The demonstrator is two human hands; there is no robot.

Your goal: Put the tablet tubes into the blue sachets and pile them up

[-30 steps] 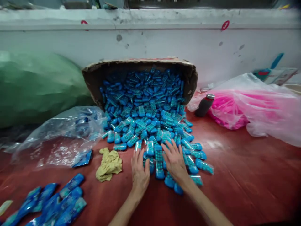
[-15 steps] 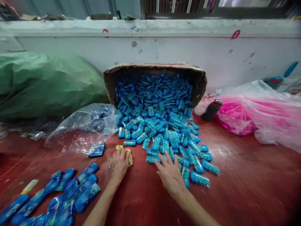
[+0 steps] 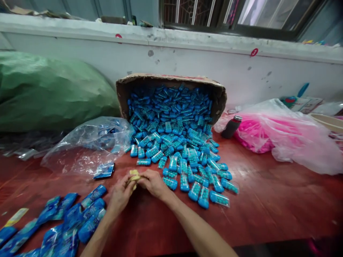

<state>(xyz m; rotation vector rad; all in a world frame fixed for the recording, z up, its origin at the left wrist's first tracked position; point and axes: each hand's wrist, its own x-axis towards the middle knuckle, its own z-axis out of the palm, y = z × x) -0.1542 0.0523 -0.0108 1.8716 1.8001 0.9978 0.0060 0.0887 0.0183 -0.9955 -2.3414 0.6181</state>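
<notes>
Both hands meet over the red tabletop [image 3: 150, 228], left of the loose pile's front. My left hand [image 3: 122, 191] is closed on a crumpled yellow cloth [image 3: 134, 175]. From the other side, my right hand [image 3: 153, 182] pinches the same cloth between thumb and fingers. Beyond them, many small clear containers of teal pellets with blue ends [image 3: 184, 142] spill out of a cardboard box [image 3: 221, 103] lying on its side. Nearer and to the left lie several blue printed packets [image 3: 72, 214] with similar containers inside.
A clear plastic bag [image 3: 88, 142] and a flat blue packet [image 3: 104, 170] lie left of the pile. Behind stands a big green sack [image 3: 53, 92]. On the right are a dark bottle [image 3: 232, 126] and a bag of pink items [image 3: 257, 132]. A yellow-and-white strip [image 3: 16, 217] lies far left.
My right hand has left the front of the pile and come left to take hold of the cloth. My left hand has lifted the cloth, which lay under its fingers. The view has turned slightly.
</notes>
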